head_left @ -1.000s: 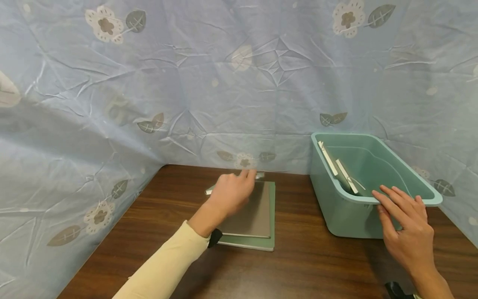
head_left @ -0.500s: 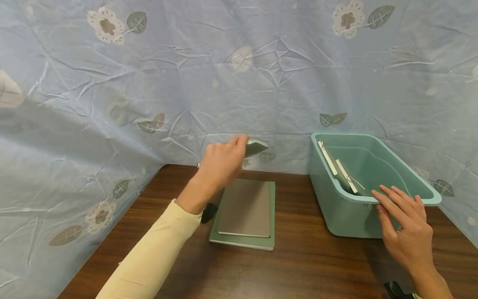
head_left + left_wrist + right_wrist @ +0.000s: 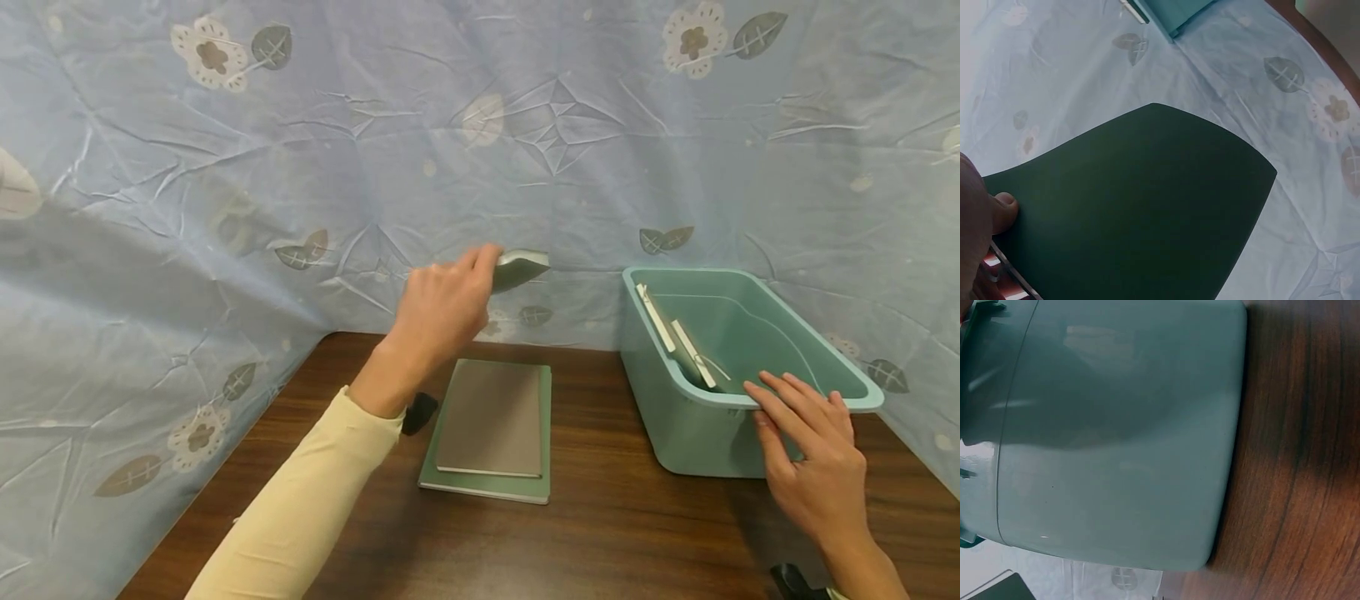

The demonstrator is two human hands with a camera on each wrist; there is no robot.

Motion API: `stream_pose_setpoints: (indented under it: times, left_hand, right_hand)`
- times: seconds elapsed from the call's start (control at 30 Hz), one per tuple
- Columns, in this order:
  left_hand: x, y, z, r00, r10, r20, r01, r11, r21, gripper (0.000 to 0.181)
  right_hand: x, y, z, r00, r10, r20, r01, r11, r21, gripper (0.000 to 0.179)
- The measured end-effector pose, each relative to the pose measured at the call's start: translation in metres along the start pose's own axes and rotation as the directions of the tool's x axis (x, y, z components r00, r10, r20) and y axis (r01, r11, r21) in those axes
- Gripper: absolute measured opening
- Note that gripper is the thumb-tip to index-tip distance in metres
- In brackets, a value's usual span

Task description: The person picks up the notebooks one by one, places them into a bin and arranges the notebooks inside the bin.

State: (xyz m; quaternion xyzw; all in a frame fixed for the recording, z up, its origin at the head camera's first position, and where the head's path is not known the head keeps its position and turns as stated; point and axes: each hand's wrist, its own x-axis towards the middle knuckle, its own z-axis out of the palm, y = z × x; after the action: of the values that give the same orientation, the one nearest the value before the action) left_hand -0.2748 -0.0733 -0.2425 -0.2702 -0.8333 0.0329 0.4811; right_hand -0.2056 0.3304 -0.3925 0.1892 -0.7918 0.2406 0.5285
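Note:
My left hand [image 3: 442, 312] holds a thin green notebook [image 3: 517, 271] above the far end of a stack on the table. Its dark green cover [image 3: 1141, 200] bends in the left wrist view, with a thumb pressed on it at the left; the hand hides much of it in the head view. Under the hand lie a brown notebook [image 3: 491, 421] and, beneath it, a larger green notebook [image 3: 487, 487]. At the right, my right hand [image 3: 817, 462] rests its extended fingers over the near rim of a teal bin [image 3: 712, 442], thumb against the outside.
Two items with white edges [image 3: 693, 354] stand inside the bin along its left wall. A floral cloth [image 3: 450, 167] hangs behind the dark wood table [image 3: 615, 533]. Bare wood separates the notebooks from the bin.
My left hand has lifted the green notebook up off the stack, uncovering the brown notebook. The right hand has stayed on the bin's rim.

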Motion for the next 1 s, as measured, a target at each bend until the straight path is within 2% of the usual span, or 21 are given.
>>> stream_pose_setpoints:
  times: [0.23, 0.6, 1.0]
  left_hand:
    - [0.007, -0.002, -0.007, 1.000, -0.007, -0.022, 0.006, 1.000, -0.031, 0.029]
    - [0.009, 0.000, -0.007, 1.000, -0.008, -0.022, 0.008, 1.000, -0.030, 0.029]
    - [0.018, 0.015, 0.000, 0.994, 0.033, -0.106, -0.034, 0.999, -0.008, 0.023]
  right_hand:
    - [0.001, -0.002, 0.001, 1.000, 0.009, -0.010, -0.009, 1.000, -0.004, 0.027]
    - [-0.001, -0.005, 0.001, 1.000, 0.019, -0.004, -0.019, 1.000, 0.001, 0.027]
    - [-0.002, -0.003, 0.002, 1.000, 0.016, -0.011, -0.016, 1.000, -0.002, 0.029]
